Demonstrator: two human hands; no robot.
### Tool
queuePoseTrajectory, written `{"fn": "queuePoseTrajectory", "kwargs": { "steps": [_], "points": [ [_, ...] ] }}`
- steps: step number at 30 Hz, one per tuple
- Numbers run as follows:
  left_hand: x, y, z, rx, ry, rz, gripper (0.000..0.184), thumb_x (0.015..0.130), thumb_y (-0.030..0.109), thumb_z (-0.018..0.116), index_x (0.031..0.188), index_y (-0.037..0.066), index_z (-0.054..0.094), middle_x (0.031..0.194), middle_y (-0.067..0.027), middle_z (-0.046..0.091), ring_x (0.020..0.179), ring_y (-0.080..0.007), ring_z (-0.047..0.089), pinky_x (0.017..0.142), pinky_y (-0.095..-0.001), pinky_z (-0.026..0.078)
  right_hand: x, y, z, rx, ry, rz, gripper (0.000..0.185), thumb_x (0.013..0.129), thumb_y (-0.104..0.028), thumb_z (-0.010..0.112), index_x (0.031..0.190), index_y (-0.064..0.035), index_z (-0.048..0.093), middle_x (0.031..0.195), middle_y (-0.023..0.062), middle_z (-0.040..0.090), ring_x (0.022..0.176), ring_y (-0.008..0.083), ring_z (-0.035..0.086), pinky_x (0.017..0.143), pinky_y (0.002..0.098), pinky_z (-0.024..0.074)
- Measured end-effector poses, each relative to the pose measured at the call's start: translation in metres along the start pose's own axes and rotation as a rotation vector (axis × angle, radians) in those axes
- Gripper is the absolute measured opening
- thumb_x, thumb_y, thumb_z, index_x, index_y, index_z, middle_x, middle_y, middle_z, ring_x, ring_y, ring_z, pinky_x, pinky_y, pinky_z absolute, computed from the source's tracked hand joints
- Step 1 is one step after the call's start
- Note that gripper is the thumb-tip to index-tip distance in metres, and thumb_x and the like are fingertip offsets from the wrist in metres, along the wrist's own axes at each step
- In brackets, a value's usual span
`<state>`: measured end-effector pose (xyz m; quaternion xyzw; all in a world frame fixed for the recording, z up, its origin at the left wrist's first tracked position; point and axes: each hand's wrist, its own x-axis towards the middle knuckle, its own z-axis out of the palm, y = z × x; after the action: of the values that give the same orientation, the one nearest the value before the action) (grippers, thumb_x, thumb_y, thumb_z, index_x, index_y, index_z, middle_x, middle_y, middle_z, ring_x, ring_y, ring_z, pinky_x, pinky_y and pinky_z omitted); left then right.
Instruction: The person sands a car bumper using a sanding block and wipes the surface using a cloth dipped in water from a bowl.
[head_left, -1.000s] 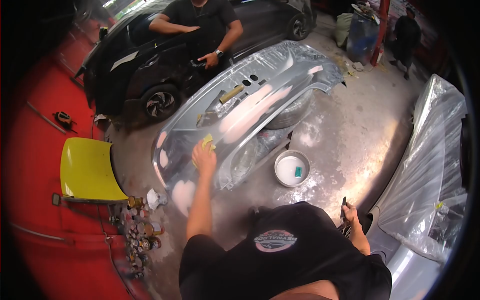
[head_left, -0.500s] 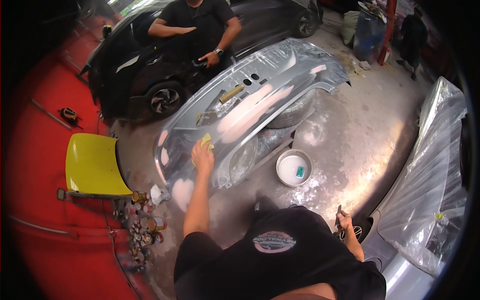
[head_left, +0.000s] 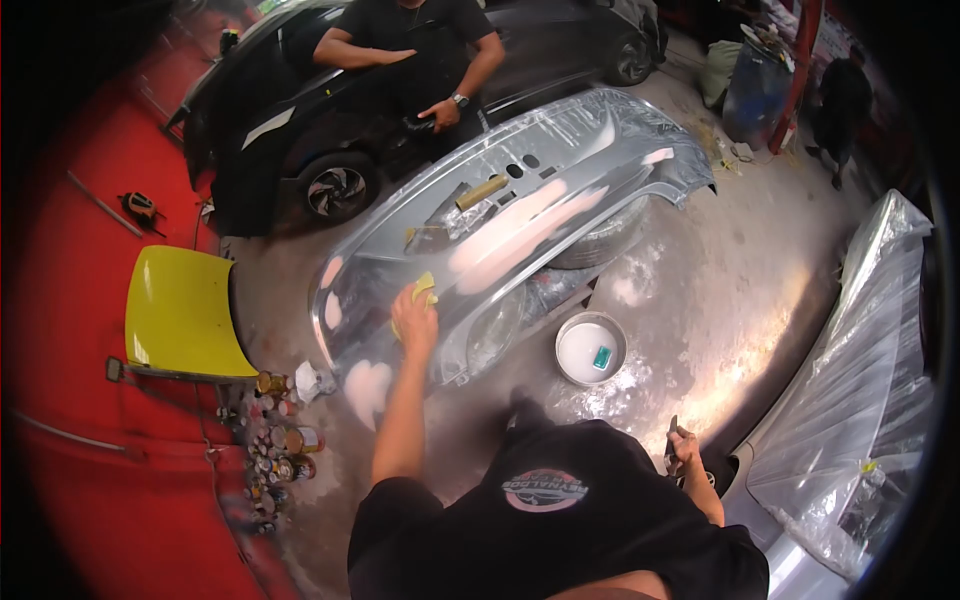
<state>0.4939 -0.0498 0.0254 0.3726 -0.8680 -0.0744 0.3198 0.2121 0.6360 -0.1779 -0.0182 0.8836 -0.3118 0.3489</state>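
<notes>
A grey car body panel (head_left: 375,318) with smooth pinkish filler patches (head_left: 520,232) lies in front of me, propped low over the floor. My left hand (head_left: 415,322) rests on its near left part, fingers closed around a crumpled yellow cloth (head_left: 426,288) pressed to the surface. Out to my right side, my right hand (head_left: 685,450) grips a narrow dark flat tool (head_left: 673,426) pointing up; its exact kind is too small to tell. Between the panel and my body stands a round bucket (head_left: 622,345) of whitish liquid, containing a small green item (head_left: 602,357).
Several paint cans (head_left: 300,440) crowd the floor at left beside a yellow panel (head_left: 185,310). A plastic-covered car (head_left: 840,400) borders the right. Beyond the grey panel, a person (head_left: 420,60) stands against a black car (head_left: 260,150). A cardboard tube (head_left: 482,192) lies on the grey panel.
The whole view has shifted slightly. My left hand keeps the cloth on nearly the same area of the panel, and my right hand still grips the dark tool.
</notes>
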Motion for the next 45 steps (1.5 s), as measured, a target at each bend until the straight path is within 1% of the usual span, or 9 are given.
{"fn": "queuePoseTrajectory", "kwargs": {
  "steps": [3, 5, 7, 12, 14, 18, 24, 31, 45],
  "points": [
    [0.001, -0.001, -0.001, 0.023, 0.022, 0.033, 0.042, 0.084, 0.008, 0.072, 0.126, 0.013, 0.078, 0.146, -0.0147, 0.062, 0.139, -0.0388, 0.054, 0.119, -0.0535, 0.039, 0.050, 0.018, 0.016, 0.018, 0.037, -0.093, 0.071, 0.096, -0.031, 0.074, 0.150, 0.0125, 0.058, 0.132, 0.0270, 0.074, 0.118, 0.0304, 0.074, 0.099, 0.0370, 0.0579],
    [0.002, 0.003, -0.008, 0.033, -0.011, 0.002, 0.039, 0.088, 0.009, 0.071, 0.126, 0.012, 0.078, 0.147, -0.0139, 0.062, 0.140, -0.0388, 0.053, 0.119, -0.0533, 0.039, 0.066, 0.001, 0.021, 0.079, 0.069, -0.170, 0.067, 0.096, -0.032, 0.073, 0.147, 0.0100, 0.063, 0.124, 0.0232, 0.077, 0.110, 0.0282, 0.074, 0.095, 0.0375, 0.0581],
    [0.006, 0.002, -0.014, 0.035, -0.047, -0.024, 0.036, 0.091, 0.010, 0.069, 0.127, 0.011, 0.078, 0.148, -0.0131, 0.062, 0.141, -0.0388, 0.051, 0.120, -0.0530, 0.038, 0.059, -0.063, 0.015, 0.120, -0.044, -0.112, 0.077, 0.094, -0.033, 0.074, 0.153, 0.0118, 0.055, 0.134, 0.0283, 0.074, 0.123, 0.0309, 0.074, 0.105, 0.0363, 0.0559],
    [0.028, -0.024, -0.016, 0.006, 0.007, -0.120, 0.038, 0.092, 0.011, 0.072, 0.130, 0.011, 0.075, 0.148, -0.0128, 0.060, 0.139, -0.0387, 0.052, 0.116, -0.0543, 0.039, 0.084, -0.199, 0.033, 0.184, 0.067, -0.371, 0.079, 0.097, -0.037, 0.075, 0.156, 0.0101, 0.052, 0.131, 0.0268, 0.075, 0.118, 0.0271, 0.073, 0.101, 0.0360, 0.0568],
    [0.037, -0.036, -0.013, 0.025, 0.038, -0.121, 0.039, 0.092, 0.012, 0.072, 0.131, 0.011, 0.075, 0.149, -0.0135, 0.059, 0.140, -0.0391, 0.051, 0.116, -0.0547, 0.039, 0.058, -0.295, 0.034, 0.176, 0.088, -0.448, 0.078, 0.096, -0.038, 0.076, 0.157, 0.0069, 0.054, 0.118, 0.0270, 0.077, 0.108, 0.0298, 0.075, 0.095, 0.0379, 0.0575],
    [0.045, -0.033, -0.008, 0.145, 0.097, -0.131, 0.041, 0.091, 0.013, 0.074, 0.132, 0.011, 0.073, 0.150, -0.0153, 0.057, 0.141, -0.0405, 0.049, 0.116, -0.0563, 0.039, 0.040, -0.451, 0.050, -0.092, 0.213, -0.714, 0.076, 0.096, -0.044, 0.076, 0.160, -0.0084, 0.056, 0.104, 0.0237, 0.064, 0.099, 0.0377, 0.067, 0.092, 0.0451, 0.0538],
    [0.043, -0.035, 0.003, 0.116, 0.183, -0.142, 0.039, 0.089, 0.015, 0.075, 0.127, 0.011, 0.074, 0.147, -0.0151, 0.059, 0.139, -0.0416, 0.051, 0.116, -0.0572, 0.038, 0.003, -0.618, 0.092, -0.290, 0.282, -1.058, 0.076, 0.097, -0.042, 0.076, 0.162, -0.0121, 0.053, 0.109, 0.0222, 0.059, 0.102, 0.0404, 0.062, 0.091, 0.0495, 0.0533],
    [0.043, -0.036, -0.010, 0.069, 0.178, -0.111, 0.038, 0.085, 0.019, 0.076, 0.123, 0.013, 0.076, 0.144, -0.0154, 0.061, 0.137, -0.0416, 0.053, 0.119, -0.0599, 0.037, 0.031, -0.683, 0.137, -0.557, 0.362, -1.105, 0.073, 0.096, -0.040, 0.077, 0.159, -0.0114, 0.056, 0.114, 0.0240, 0.060, 0.105, 0.0418, 0.061, 0.091, 0.0524, 0.0529],
    [0.047, -0.047, -0.016, -0.002, 0.070, -0.055, 0.050, 0.084, 0.015, 0.076, 0.134, 0.011, 0.073, 0.148, -0.0160, 0.059, 0.141, -0.0434, 0.050, 0.120, -0.0596, 0.035, 0.055, -0.684, 0.155, -0.649, 0.487, -1.199, 0.072, 0.092, -0.045, 0.076, 0.152, -0.0079, 0.063, 0.109, 0.0210, 0.059, 0.101, 0.0394, 0.060, 0.087, 0.0497, 0.0510]
  ]
}}
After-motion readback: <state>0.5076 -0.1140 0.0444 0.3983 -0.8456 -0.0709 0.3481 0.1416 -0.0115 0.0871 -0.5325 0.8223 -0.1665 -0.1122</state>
